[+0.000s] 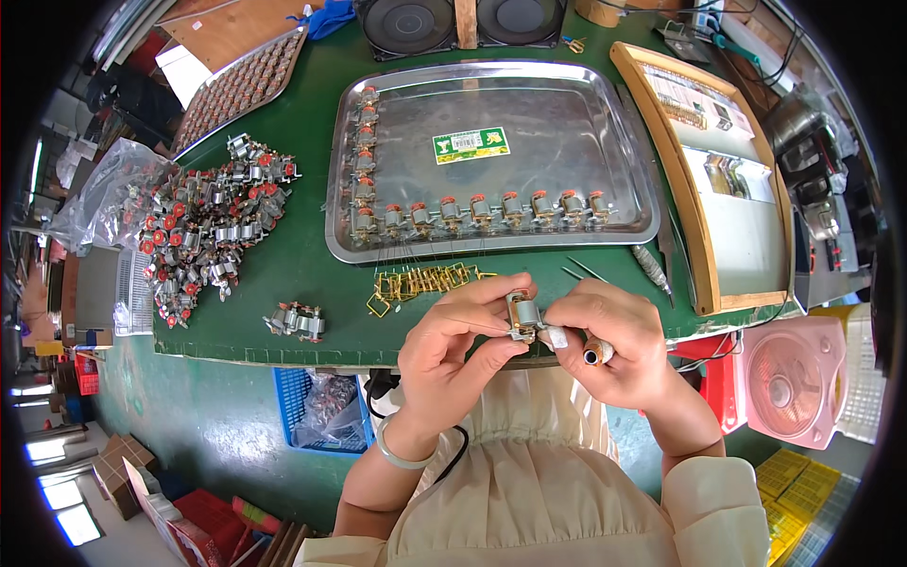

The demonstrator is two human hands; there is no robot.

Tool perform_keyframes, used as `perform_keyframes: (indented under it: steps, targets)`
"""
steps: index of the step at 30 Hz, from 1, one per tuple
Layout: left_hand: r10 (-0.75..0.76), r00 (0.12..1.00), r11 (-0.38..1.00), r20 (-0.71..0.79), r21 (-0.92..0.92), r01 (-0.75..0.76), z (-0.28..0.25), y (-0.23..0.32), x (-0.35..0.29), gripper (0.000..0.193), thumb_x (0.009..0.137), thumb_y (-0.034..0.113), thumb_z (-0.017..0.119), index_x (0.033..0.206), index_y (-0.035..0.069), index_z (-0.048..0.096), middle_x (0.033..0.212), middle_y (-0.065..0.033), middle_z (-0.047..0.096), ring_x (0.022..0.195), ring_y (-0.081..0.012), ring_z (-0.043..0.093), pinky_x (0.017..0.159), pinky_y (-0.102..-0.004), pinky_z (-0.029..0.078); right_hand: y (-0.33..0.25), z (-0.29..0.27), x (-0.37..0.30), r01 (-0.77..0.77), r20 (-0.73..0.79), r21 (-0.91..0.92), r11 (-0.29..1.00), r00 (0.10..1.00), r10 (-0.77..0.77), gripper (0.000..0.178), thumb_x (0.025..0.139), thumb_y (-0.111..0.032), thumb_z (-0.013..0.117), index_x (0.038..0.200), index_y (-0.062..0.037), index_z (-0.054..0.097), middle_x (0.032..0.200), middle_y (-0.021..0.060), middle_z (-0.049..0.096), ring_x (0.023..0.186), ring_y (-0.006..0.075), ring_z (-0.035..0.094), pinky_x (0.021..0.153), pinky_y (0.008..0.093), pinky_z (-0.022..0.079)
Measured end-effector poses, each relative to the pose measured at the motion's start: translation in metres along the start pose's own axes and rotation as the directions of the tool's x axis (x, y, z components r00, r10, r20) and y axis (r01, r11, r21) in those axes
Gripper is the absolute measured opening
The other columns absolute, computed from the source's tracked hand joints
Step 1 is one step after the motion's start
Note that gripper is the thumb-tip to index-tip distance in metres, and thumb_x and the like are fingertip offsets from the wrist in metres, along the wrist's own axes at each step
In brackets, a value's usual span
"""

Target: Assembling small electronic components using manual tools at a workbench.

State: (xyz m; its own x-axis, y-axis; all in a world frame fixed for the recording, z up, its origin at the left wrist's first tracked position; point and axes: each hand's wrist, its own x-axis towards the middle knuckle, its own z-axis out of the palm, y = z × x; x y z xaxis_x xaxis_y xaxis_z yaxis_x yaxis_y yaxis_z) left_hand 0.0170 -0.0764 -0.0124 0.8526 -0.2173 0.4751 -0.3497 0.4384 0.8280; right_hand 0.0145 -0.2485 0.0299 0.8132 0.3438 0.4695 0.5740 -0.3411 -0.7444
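A green table (316, 293) spread under everything, and on it lay the large metal tray (567, 123). A wooden-framed box (746, 236) stood right of the large tray, and a heap of metal parts with red discs (227, 217) lay to its left. Off the large tray's far left corner sat a packed array of reddish parts (236, 85); behind its far rim were 2 black units with round faces (408, 24).

The left hand (449, 354) and the right hand (614, 345) were both in front of the large tray's near rim. The left thumb and fingers were clamped on a small metal component (522, 317). The right fingers were curled round a cylindrical tool handle (598, 352), its dark round end showing, with the fingertips right at the component.

Inside the large tray, 2 lines of similar parts (480, 210) ran along its left and near sides. Yellow wire frames (425, 281) lay just outside its near rim, and a small cluster of parts (297, 321) lay beyond its near left corner. A white piece (556, 337) showed at the right fingertips; whether it was wrapped on or pinched, I could not tell.
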Motion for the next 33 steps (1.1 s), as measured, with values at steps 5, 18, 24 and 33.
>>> perform_keyframes:
  steps: [5,18,24,33]
  targets:
    - [0.053,0.998,0.986,-0.019,0.158,-0.049,-0.009,0.001,-0.001,0.023,0.073,-0.008,0.063,0.091,0.001,0.052,0.114,-0.0209,0.051,0.101,-0.0283,0.055,0.083,-0.0349,0.048,0.011,-0.026,-0.006,-0.168,-0.122,-0.273,0.947,0.983,0.139,0.028,0.067,-0.003,0.068,0.091,-0.0012,0.054,0.076,0.0092,0.053,0.062,0.0229,0.054,0.051,0.0312,0.044]
    - [0.147,0.988,0.818,0.04,0.557,-0.145,-0.012,0.0,0.004,0.022,0.065,-0.007,0.069,0.081,0.002,0.057,0.099,-0.0145,0.053,0.083,-0.021,0.058,0.068,-0.0304,0.048,0.013,-0.051,-0.036,-0.283,-0.064,-0.492,0.823,0.955,0.29,0.028,0.066,-0.001,0.066,0.09,-0.0015,0.053,0.08,0.0131,0.057,0.067,0.0311,0.058,0.057,0.0375,0.046]
    - [0.131,0.991,0.806,0.007,0.581,-0.111,0.0,0.002,0.006,0.02,0.066,-0.008,0.069,0.081,0.002,0.059,0.102,-0.0155,0.051,0.076,-0.0193,0.058,0.064,-0.0272,0.05,-0.002,-0.024,-0.022,0.034,0.023,-0.37,0.928,0.999,-0.028,0.033,0.06,0.0,0.069,0.089,-0.0015,0.055,0.07,0.0078,0.055,0.05,0.0204,0.052,0.041,0.0296,0.041]
    - [0.203,0.979,0.702,0.008,0.696,-0.152,-0.003,-0.002,0.004,0.02,0.065,-0.006,0.069,0.082,0.003,0.061,0.104,-0.0159,0.052,0.082,-0.0229,0.058,0.07,-0.03,0.051,0.002,-0.007,-0.016,0.019,-0.065,-0.243,0.97,0.997,-0.035,0.023,0.065,-0.003,0.069,0.085,-0.0013,0.057,0.063,0.0057,0.052,0.045,0.0175,0.047,0.039,0.0275,0.036]
